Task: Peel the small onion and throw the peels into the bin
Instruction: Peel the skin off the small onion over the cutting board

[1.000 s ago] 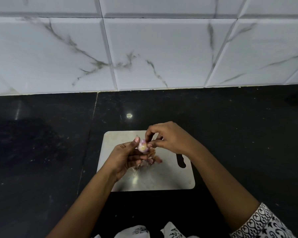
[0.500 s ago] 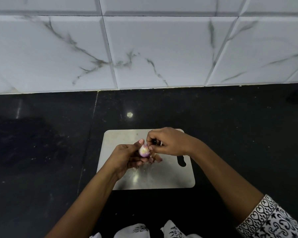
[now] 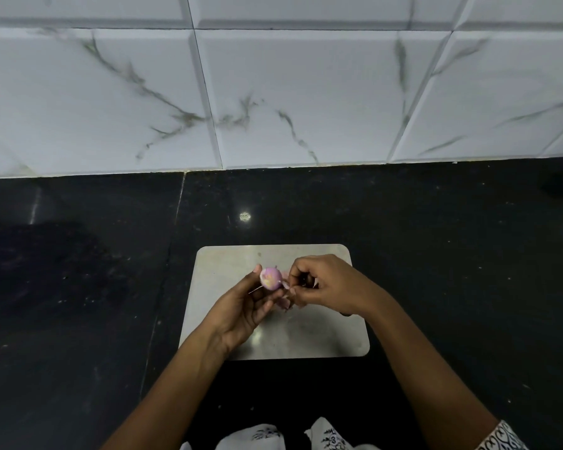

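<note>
My left hand (image 3: 244,306) holds a small pink-purple onion (image 3: 269,278) between thumb and fingertips, just above a steel cutting board (image 3: 306,336). Its flesh shows pale yellow patches. My right hand (image 3: 329,284) sits close to the right of the onion, its fingertips pinched on a thin strip of peel (image 3: 286,285) still joined to the bulb. A few loose pinkish peel scraps (image 3: 286,303) lie on the board under my fingers. No bin is in view.
The board rests on a black stone counter (image 3: 452,254) that runs back to a white marble-look tiled wall (image 3: 290,92). White patterned cloth (image 3: 322,433) shows at the bottom edge.
My left hand has turned and lifted the onion slightly, showing more peeled surface. My right hand has shifted right and pulled the peel strip away from the bulb.
</note>
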Tool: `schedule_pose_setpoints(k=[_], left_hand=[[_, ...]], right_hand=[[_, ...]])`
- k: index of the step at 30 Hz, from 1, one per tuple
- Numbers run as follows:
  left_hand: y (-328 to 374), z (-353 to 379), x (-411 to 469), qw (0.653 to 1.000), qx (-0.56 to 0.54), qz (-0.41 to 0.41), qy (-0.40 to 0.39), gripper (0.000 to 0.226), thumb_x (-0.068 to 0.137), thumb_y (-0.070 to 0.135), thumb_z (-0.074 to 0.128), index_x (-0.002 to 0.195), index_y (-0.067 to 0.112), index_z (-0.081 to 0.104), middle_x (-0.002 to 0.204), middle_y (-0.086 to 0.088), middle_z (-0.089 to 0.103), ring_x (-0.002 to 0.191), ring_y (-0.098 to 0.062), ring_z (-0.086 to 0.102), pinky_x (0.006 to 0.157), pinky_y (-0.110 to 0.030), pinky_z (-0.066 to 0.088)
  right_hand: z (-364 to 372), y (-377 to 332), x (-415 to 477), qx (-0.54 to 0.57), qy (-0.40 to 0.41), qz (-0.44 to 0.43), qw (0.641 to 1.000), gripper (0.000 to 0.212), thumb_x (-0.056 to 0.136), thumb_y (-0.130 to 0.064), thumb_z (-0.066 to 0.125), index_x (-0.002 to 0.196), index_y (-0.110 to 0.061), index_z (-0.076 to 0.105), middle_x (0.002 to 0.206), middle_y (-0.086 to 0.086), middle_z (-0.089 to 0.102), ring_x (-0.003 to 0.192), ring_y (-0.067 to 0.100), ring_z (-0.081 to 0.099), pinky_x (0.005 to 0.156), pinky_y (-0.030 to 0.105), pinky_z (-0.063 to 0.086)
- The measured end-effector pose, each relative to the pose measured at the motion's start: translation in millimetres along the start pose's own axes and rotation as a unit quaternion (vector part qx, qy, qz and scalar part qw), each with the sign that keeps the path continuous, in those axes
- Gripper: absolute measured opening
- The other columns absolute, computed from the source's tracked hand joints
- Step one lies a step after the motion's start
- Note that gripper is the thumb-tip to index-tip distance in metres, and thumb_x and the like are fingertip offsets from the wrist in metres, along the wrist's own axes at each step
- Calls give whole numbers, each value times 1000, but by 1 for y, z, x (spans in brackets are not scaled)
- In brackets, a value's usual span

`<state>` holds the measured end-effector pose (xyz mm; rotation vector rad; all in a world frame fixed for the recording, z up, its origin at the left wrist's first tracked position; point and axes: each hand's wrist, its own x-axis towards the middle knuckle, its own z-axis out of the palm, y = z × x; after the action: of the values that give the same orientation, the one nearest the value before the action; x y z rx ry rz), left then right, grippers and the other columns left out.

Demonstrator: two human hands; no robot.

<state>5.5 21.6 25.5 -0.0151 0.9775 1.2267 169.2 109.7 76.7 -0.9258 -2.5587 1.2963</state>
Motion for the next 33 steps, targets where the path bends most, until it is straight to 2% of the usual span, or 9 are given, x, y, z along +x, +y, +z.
schedule_pose_setpoints(k=[3,6,9,14,16,21,24,28,33], left_hand=[[-3,-1,-2,999,-27,-10,-36,30,77,23,61,89,1,76,95,-21,71,73,-23,73,76,-26,51],[-1,0,-2,999,-27,6,-43,32,72,24,71,94,1,75,97,-21,70,70,-20,73,68,-25,56],[1,-3,2,997,-29,17,-68,71,49,28,92,111,1,68,107,-21,68,74,-20,73,62,-23,59],[-2,-3,1,996,-8,59,-70,69,29,34,97,91,9,77,94,-16,73,71,-21,73,53,-24,59],[-4,-3,4,995,-21,66,-76,71,30,35,97,92,10,76,95,-17,73,71,-20,73,53,-24,59],[-9,-2,6,992,-79,69,-76,65,36,36,94,91,7,76,91,-19,73,72,-20,74,56,-23,59],[-11,-1,3,990,-90,65,-84,57,50,36,86,96,6,74,92,-19,73,69,-19,73,53,-22,58],[-14,-1,1,989,-58,95,-98,70,32,31,97,95,10,76,98,-15,73,78,-20,73,57,-24,59],[-14,0,-3,981,10,157,-112,65,37,34,95,96,16,76,100,-8,73,84,-16,72,66,-24,59]], right_hand=[[1,-4,1,15,43,-19,999,4,82,-12,64,84,-14,61,87,-1,64,75,10,64,66,32,56],[5,-8,1,61,86,-29,994,9,80,-9,67,78,-9,58,93,-7,64,77,14,66,60,38,58],[12,-7,-1,126,105,-20,986,15,78,-6,69,74,-11,55,93,-7,69,80,17,69,61,50,57],[18,-4,-1,164,166,-23,972,16,78,2,64,74,-11,55,83,-3,68,76,28,68,62,60,53],[18,-7,-1,163,177,-21,970,14,78,2,64,76,-9,55,81,-2,68,75,24,68,63,55,55],[14,-10,-1,149,188,-36,970,19,77,6,64,83,-12,58,81,4,66,78,10,65,71,18,52],[13,-8,-1,142,185,-30,972,17,79,5,62,81,-12,61,79,2,65,78,10,63,67,17,52],[14,-8,1,126,201,-15,971,16,80,1,62,81,-15,65,78,-4,66,77,6,63,69,17,51],[21,-12,1,135,183,36,973,15,75,-24,75,88,-21,69,84,-6,69,77,1,62,72,21,53]])
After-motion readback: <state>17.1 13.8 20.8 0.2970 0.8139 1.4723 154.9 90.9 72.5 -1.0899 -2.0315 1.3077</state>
